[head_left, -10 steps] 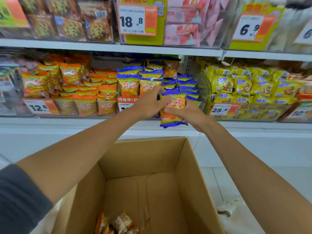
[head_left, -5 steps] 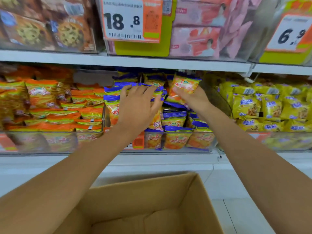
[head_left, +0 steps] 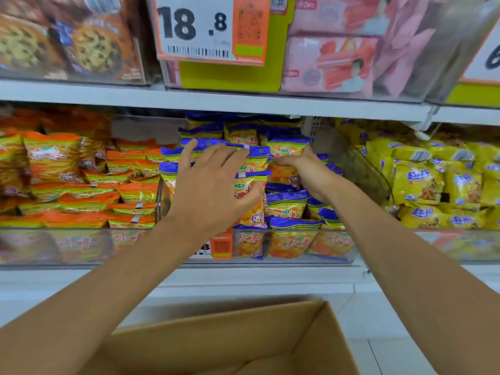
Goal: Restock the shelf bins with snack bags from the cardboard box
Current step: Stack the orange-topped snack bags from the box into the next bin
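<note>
Currently left hand (head_left: 213,190) is pressing, fingers splayed flat, on the heaped snack bags (head_left: 286,204) at frame centre; right hand (head_left: 300,171) is gripping one snack bag (head_left: 281,170), fingers curled, just beside. Risk: heap is overtopping the bin front (head_left: 338,244); letting go abruptly could be spilling bags floorward.

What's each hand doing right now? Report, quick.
Left hand: open, fingers pressing the stacked blue-topped orange snack bags.
Right hand: closed, gripping one blue-topped orange snack bag.

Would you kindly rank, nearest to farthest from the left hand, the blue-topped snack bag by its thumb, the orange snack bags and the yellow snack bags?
1. Blue-topped snack bag, middle bin, touching the left hand.
2. Orange snack bags, left bin.
3. Yellow snack bags, right bin.
</note>
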A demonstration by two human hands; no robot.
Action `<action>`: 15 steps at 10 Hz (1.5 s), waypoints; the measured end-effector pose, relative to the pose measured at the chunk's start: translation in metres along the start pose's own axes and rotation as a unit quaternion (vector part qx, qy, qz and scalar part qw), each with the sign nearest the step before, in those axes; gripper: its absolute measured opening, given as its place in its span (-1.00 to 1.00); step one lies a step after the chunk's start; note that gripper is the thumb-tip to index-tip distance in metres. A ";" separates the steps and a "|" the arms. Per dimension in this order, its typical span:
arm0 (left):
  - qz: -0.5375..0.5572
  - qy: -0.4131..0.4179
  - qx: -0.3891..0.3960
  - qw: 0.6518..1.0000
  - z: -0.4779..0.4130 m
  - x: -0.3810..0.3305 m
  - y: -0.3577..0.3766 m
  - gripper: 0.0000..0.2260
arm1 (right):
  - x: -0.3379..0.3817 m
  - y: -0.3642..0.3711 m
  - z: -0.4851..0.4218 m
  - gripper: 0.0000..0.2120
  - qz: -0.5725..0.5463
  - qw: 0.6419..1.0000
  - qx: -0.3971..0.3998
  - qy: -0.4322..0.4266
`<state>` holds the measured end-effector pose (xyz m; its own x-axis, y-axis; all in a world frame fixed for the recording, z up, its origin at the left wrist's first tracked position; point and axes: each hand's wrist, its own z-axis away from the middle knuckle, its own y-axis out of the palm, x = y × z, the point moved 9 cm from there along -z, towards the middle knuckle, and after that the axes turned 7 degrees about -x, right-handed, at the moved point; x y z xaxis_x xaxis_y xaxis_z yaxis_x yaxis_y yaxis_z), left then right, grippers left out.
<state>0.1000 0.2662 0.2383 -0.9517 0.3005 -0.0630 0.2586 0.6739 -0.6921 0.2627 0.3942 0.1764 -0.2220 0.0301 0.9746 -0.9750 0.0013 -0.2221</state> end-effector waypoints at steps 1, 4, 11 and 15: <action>-0.012 0.004 0.008 1.000 0.001 -0.001 0.000 -0.41 | 0.003 0.002 0.001 -0.73 0.011 1.000 0.011 0.025; -0.006 -0.009 0.000 1.000 0.003 -0.001 -0.005 -0.44 | 0.023 -0.026 0.003 -0.36 0.133 0.982 -0.073 -0.115; -0.022 -0.024 0.026 0.999 0.007 0.001 -0.003 -0.39 | 0.031 -0.021 0.027 -0.40 0.166 0.951 -0.137 -0.222; -0.033 -0.024 0.039 0.998 0.007 0.001 0.000 -0.37 | 0.031 -0.030 0.029 -0.53 0.207 0.947 -0.114 -0.218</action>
<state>0.0980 0.2614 0.2335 -0.9735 0.2233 -0.0485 0.1832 0.6357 -0.7499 0.2846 0.3658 0.2144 -0.6156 -0.3403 0.7108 -0.7876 0.2978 -0.5394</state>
